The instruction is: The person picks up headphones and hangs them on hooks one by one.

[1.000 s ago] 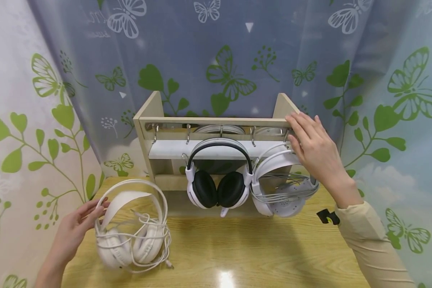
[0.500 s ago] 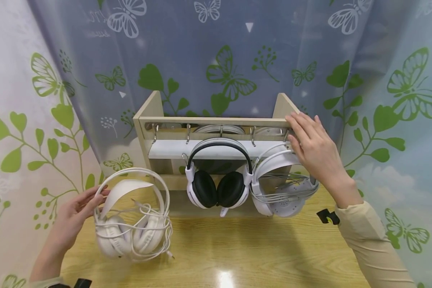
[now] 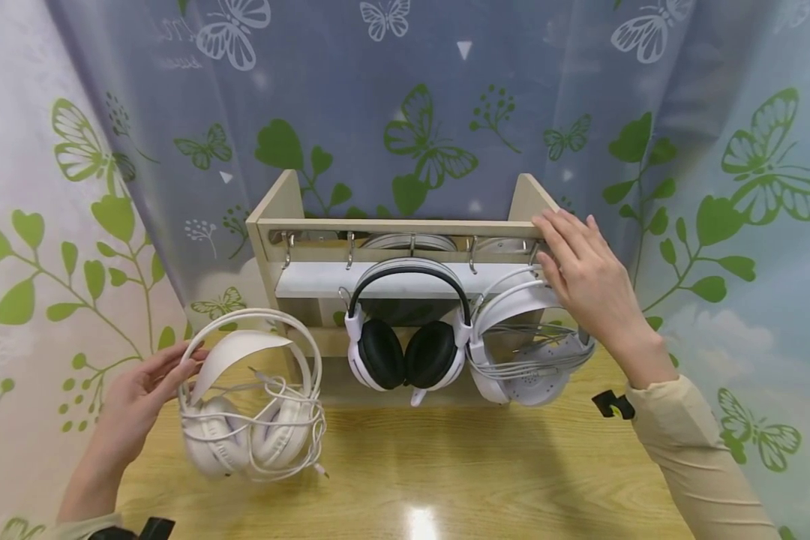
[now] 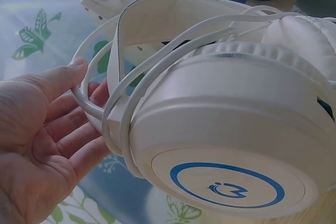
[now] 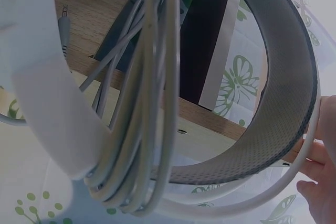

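My left hand (image 3: 124, 409) pinches the headband of white headphones (image 3: 280, 439), with a loose white cable wound about the ear cups. They hang over the table, left of a wooden rack (image 3: 391, 225). In the left wrist view the thumb and fingers meet at the thin headband bars, and an ear cup (image 4: 226, 98) carries a blue ring logo. My right hand (image 3: 590, 281) rests on the rack's top right corner, fingers extended over the edge. Below it hang white headphones with a bundled grey cable (image 3: 533, 367), whose padded band (image 5: 289, 61) fills the right wrist view.
White headphones with black ear pads (image 3: 381, 352) hang at the rack's middle. Metal hooks (image 3: 351, 251) line the upper bar, and a white shelf (image 3: 317, 279) lies behind them. The rack stands on a wooden table (image 3: 445, 465), before a butterfly-patterned curtain (image 3: 351, 97).
My left hand has raised its headphones slightly, toward the rack. My right hand has kept its place on the rack's corner.
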A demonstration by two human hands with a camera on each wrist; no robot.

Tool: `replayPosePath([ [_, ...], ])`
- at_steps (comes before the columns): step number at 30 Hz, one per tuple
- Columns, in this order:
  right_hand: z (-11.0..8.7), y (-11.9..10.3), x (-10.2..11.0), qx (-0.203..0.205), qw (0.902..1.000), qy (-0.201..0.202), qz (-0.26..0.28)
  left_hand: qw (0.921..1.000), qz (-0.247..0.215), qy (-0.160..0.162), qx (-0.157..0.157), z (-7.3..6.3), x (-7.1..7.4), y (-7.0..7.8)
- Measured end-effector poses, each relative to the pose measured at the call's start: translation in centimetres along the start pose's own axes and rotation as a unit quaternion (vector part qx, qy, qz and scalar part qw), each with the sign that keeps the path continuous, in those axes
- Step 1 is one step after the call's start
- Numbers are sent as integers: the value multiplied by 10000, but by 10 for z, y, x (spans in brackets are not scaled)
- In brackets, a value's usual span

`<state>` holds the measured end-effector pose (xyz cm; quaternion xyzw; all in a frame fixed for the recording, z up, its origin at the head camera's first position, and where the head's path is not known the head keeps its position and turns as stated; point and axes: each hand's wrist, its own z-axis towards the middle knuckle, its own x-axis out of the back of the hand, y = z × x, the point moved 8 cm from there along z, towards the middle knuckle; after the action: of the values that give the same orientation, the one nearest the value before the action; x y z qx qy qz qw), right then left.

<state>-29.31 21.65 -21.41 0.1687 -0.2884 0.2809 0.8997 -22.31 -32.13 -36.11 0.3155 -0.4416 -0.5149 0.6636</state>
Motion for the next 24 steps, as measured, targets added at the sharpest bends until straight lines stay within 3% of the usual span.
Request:
replayPosePath([
  [14, 0, -1, 1, 4, 10000, 1, -44, 9992, -344, 40, -202, 10, -6, 10],
  [21, 1, -1, 1, 9, 10000, -25, -70, 9966, -774, 20, -296, 14, -9, 19],
  [24, 1, -1, 0, 1, 10000, -38, -72, 9968, -717, 33, -347, 16, -10, 23],
])
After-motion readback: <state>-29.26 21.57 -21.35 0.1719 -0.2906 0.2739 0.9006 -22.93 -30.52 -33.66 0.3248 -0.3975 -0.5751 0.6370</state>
